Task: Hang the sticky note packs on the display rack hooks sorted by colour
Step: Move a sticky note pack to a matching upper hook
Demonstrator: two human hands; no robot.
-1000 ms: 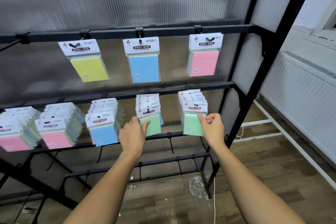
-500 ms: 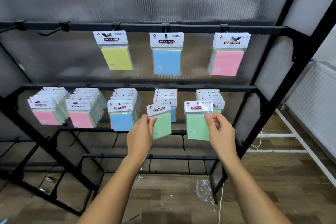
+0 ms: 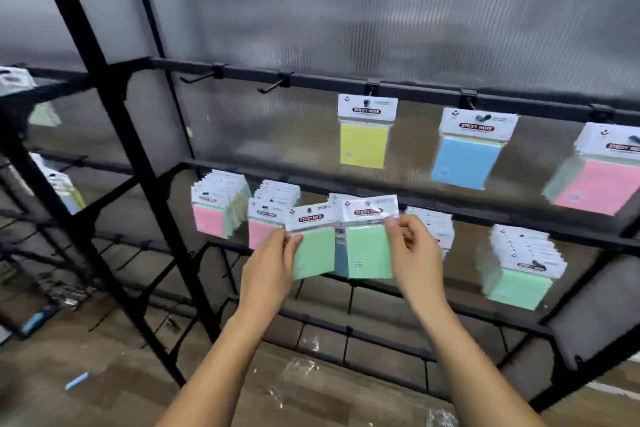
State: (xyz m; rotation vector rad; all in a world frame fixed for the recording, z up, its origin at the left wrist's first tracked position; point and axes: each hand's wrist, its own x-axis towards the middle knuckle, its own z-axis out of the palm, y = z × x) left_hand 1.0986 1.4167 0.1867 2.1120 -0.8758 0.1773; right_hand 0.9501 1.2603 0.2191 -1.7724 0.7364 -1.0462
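My left hand [image 3: 268, 255] pinches one green sticky note pack [image 3: 311, 244] at its left edge, just under the white header card, thumb in front and fingers behind. My right hand [image 3: 414, 246] pinches a second green pack [image 3: 369, 246] by the right corner of its header, fingers curled. Both packs sit at centre frame, side by side and slightly overlapping, held clear of the rack in front of the middle row.

Just behind them, in that middle row, hang crowded hooks: pink-fronted stacks [image 3: 211, 215] to the left, a green-fronted stack [image 3: 519, 267] at the right. Higher up, the top rail [image 3: 329, 81] carries single packs of yellow [image 3: 364, 132], blue [image 3: 467, 149] and pink [image 3: 602, 177], running toward the right edge. Left of the yellow one, two bare hooks [image 3: 273, 86] stick out from the same rail.

I judge that green has no place on the top rail yet, so the bare hook nearest the yellow pack looks the natural target. To do this well I would hang one pack at a time: raise it, keep the header card flat and facing me, line its punched hole with the hook tip, then slide it straight back. My grips are low or off to one side of the headers, so the packs may swing; shifting my fingers closer to the hole should steady them. The hole on the right pack is blurred, so I would check it first.
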